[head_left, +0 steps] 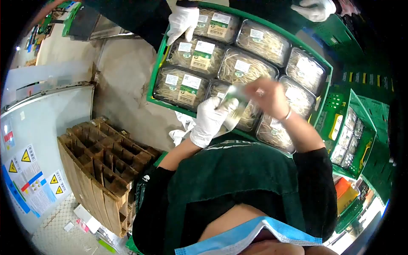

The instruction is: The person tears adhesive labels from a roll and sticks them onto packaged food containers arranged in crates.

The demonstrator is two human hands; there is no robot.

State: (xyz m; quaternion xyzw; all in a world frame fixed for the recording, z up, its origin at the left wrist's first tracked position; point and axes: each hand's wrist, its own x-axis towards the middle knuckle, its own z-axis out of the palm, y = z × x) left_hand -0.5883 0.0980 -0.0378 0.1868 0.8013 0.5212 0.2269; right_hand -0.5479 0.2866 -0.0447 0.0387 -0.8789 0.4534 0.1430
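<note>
My left hand (210,119), in a white glove, is closed on a bundle of green and white labels (238,106). My right hand (272,98) is bare and blurred by motion, close to the upper end of the labels; its fingertips are smeared. Below both hands is a green crate (154,80) of clear-topped trays of pale, bean-sprout-like strands. The trays at the left, such as this tray (180,87), carry a white sticker and a green-and-beige label. The middle and right trays, like this tray (263,40), show only white stickers.
Another person's gloved hand (182,23) rests on the crate's far left corner. A second white-gloved hand (313,9) is at the top right. Wooden pallets (95,178) stand at the lower left. At the right is another green crate (357,168) with packed trays.
</note>
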